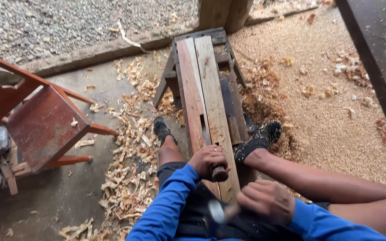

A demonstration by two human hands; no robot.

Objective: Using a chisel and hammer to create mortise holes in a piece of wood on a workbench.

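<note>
A red chair (45, 125) lies tipped at far left, shavings (130, 169) strewn beside it, while the left hand (208, 159) clamps a chisel (219, 172) upright on the plank (202, 93) atop the sawhorse (226, 107), and the right hand (268, 200) grips a blurred hammer (217, 211) just near it.

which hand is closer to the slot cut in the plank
Left. The left hand grips a chisel right below the slot; the right hand, holding a hammer, sits farther back.
</note>
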